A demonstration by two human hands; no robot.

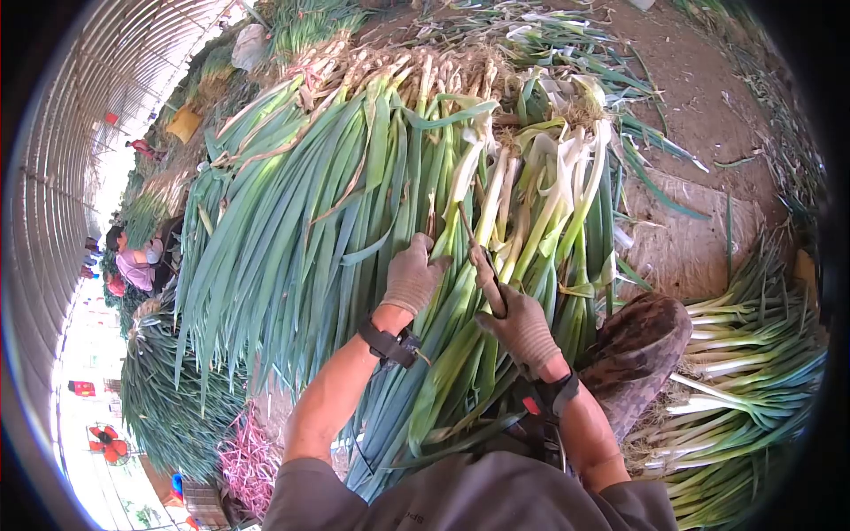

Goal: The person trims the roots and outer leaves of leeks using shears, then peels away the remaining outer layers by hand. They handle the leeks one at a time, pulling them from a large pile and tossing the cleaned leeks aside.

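Note:
A wide pile of long green onions (310, 203) lies in front of me, roots at the far side and green leaves toward me. My left hand (414, 276), in a beige glove, is on the leaves near the middle, its fingers closed round something too small to make out. In my gloved right hand (522, 332) is a knife (485, 273) with a wrapped handle, its thin blade pointing away from me. Whitish stalks (567, 186) with peeling outer leaves lie just beyond the knife.
Cleaned onions (735, 354) with white stems lie at the right, beside my camouflage-clad knee (646, 341). Another bundle (173, 398) stands at the left, near pink ties (250, 465). A person (142, 261) sits at the far left. Cardboard (691, 234) lies on the ground.

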